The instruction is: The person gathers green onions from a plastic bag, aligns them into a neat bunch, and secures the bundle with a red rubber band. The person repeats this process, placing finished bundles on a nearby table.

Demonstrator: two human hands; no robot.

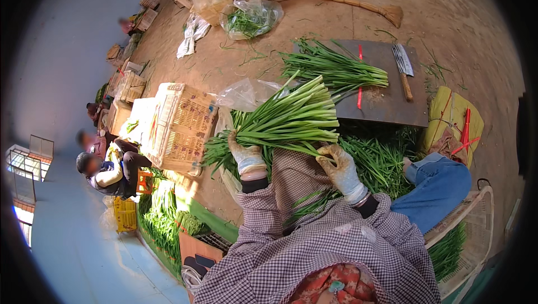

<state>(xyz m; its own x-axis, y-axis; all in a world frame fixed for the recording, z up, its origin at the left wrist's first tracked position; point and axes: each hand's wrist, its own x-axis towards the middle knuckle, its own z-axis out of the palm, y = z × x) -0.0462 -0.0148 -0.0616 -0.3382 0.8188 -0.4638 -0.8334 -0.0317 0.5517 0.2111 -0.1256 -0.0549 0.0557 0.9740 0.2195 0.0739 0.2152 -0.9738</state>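
Observation:
Gloved in soiled white, my left hand grips a large bunch of green leafy stalks, likely garlic chives, near its leafy end. The pale stem ends point up and to the right. My right hand, in a similar glove, pinches a few stalks at the bunch's lower right side. Beyond the bunch, a second bunch lies on a dark board, across a red tie strip. A cleaver with a wooden handle rests at the board's right. Loose greens lie below the board.
A plastic crate stands at left, near clear plastic film. A bag of greens and a broom lie on the floor ahead. A yellow bundle is at right. A co-worker sits at far left, with other people beyond.

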